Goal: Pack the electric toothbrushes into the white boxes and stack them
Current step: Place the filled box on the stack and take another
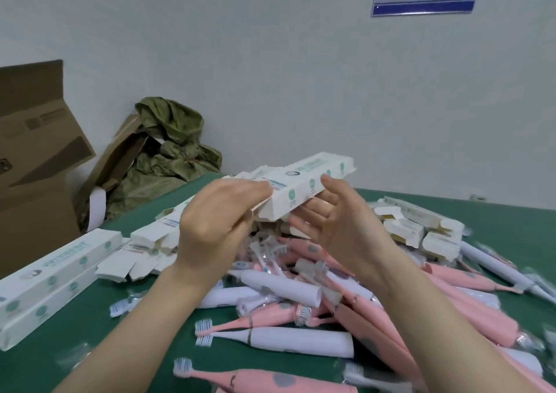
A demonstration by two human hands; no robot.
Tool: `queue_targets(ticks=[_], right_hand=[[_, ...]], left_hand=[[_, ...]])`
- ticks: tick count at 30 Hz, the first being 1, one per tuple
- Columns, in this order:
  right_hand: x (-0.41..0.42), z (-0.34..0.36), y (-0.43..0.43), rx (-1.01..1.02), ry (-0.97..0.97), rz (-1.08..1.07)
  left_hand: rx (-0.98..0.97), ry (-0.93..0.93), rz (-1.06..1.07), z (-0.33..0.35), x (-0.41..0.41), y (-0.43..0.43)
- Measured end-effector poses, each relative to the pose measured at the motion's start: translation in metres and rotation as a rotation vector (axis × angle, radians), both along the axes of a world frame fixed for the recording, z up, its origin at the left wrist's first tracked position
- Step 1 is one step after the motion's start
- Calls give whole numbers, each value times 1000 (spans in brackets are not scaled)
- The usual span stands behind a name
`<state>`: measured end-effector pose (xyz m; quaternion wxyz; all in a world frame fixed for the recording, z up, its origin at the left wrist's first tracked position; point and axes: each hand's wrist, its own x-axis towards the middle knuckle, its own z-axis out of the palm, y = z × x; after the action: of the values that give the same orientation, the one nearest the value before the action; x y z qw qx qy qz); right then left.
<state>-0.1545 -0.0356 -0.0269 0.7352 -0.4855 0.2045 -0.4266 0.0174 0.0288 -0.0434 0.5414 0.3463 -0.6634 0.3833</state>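
Two hands hold a white box (304, 185) above a heap of pink and white electric toothbrushes (331, 296) — left hand (216, 221) pinching its near end, right hand (340, 221) gripping it between thumb and fingers; closed boxes (51, 278) lie at left.

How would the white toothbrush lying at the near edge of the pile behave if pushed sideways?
The white toothbrush has a round, tapered body, so it would likely roll in a curve. Its smooth shell probably slides easily on the green table. It looks rigid, not floppy.

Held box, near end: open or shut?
Open: at the near end of the white box a tan flap sticks out, pinched by the left hand. Contents: cannot tell.
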Motion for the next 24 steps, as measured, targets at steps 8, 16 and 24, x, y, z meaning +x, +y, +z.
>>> queue_targets(ticks=[8,16,24], right_hand=[[10,8,4,66,57,-186],[7,10,11,354,-234,-71],[8,19,19,89,-65,-164]], left_hand=[[188,172,-10,-19,0,0],[754,740,-862,-12,-23,-3],[155,752,-665,41,-41,5]])
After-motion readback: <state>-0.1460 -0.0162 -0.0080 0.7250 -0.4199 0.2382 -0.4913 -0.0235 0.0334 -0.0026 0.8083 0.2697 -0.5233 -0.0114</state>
